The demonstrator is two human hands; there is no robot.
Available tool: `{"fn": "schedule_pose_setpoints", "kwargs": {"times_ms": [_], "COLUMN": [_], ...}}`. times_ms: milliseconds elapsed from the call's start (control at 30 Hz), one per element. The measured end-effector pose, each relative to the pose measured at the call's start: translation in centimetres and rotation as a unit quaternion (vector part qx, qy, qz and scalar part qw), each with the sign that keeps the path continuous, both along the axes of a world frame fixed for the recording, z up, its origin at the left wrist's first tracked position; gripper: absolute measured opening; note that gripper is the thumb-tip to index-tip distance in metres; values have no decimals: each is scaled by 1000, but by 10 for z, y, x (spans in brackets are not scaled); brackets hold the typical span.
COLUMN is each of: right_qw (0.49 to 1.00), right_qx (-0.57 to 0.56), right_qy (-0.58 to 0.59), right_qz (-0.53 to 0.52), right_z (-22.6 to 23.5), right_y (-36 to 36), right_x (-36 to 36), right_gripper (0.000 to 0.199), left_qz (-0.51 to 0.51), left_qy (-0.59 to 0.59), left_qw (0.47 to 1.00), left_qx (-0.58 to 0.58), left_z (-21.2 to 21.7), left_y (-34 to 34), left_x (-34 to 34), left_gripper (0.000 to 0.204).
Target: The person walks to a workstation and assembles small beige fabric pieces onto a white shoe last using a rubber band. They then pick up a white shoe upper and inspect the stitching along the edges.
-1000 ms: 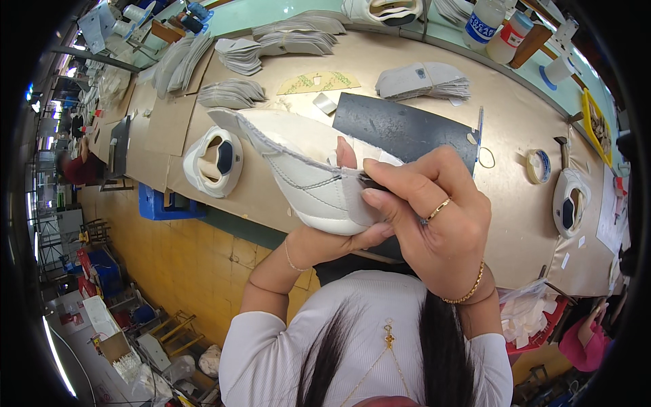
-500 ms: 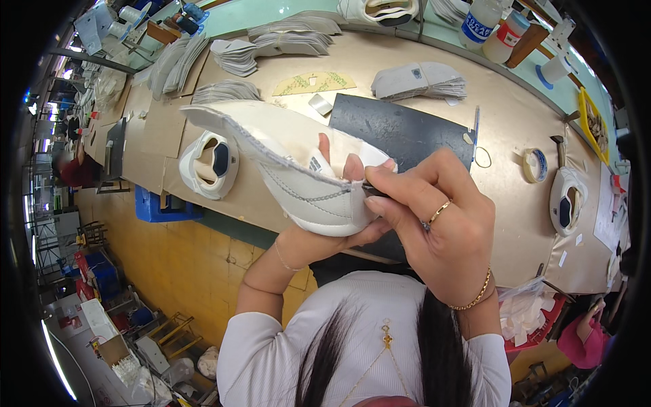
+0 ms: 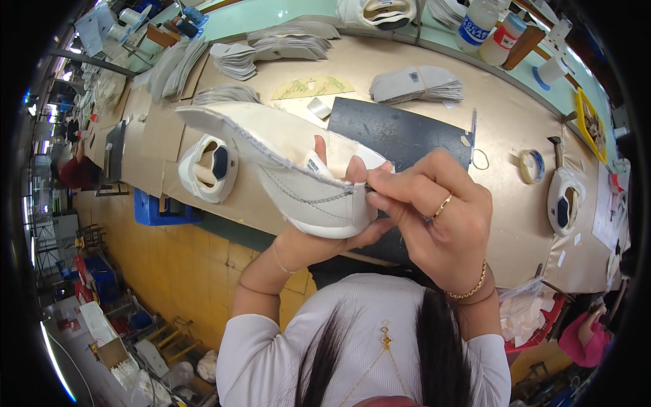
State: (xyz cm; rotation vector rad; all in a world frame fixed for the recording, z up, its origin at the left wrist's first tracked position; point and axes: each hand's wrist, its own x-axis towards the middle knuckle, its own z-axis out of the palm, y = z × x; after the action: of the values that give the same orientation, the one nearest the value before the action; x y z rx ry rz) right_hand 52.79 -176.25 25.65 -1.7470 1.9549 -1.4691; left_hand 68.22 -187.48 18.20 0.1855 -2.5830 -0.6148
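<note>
A white shoe upper (image 3: 308, 193) with grey stitching hangs over my lap, its long edge running up to the left. My left hand (image 3: 315, 247) grips it from below, fingers wrapped round the rounded end and some fingertips showing inside the opening. The thumb and forefinger of my right hand (image 3: 451, 217) are pinched together at the upper's right-hand edge. A tiny dark thing shows between those fingertips, too small to make out. Inside the upper a small white label (image 3: 315, 163) is partly visible.
A dark cutting mat (image 3: 400, 136) lies behind the upper on the table. Stacked grey shoe pieces (image 3: 417, 84), a tape roll (image 3: 532, 166) and a hammer (image 3: 557, 152) lie around it. White shoe uppers (image 3: 209, 168) rest at both sides. Bottles (image 3: 502, 39) stand on the back shelf.
Both hands and the upper have shifted very slightly left. My right hand has turned a little, its fingertips staying at the same edge.
</note>
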Motion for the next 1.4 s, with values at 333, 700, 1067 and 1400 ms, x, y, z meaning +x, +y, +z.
{"fn": "schedule_pose_setpoints", "kwargs": {"times_ms": [333, 700, 1067, 1400], "right_qw": [999, 999, 994, 993], "right_qx": [-25, -17, -40, 46], "right_qy": [-28, -32, 84, 93], "right_qz": [-5, -13, -53, -47], "right_z": [-5, -1, -5, 14], "right_y": [-6, -5, -5, 1], "right_x": [7, 10, 8, 5], "right_gripper": [33, 32, 26, 33], "left_qz": [33, 43, 62, 51], "left_qy": [-28, -84, 2, -5], "left_qw": [983, 995, 998, 994], "left_qx": [178, 12, -20, -97], "left_z": [-11, -18, -6, 7], "left_y": [8, 4, 9, 1], "left_x": [9, 14, 4, 2], "left_gripper": [94, 89, 61, 51]}}
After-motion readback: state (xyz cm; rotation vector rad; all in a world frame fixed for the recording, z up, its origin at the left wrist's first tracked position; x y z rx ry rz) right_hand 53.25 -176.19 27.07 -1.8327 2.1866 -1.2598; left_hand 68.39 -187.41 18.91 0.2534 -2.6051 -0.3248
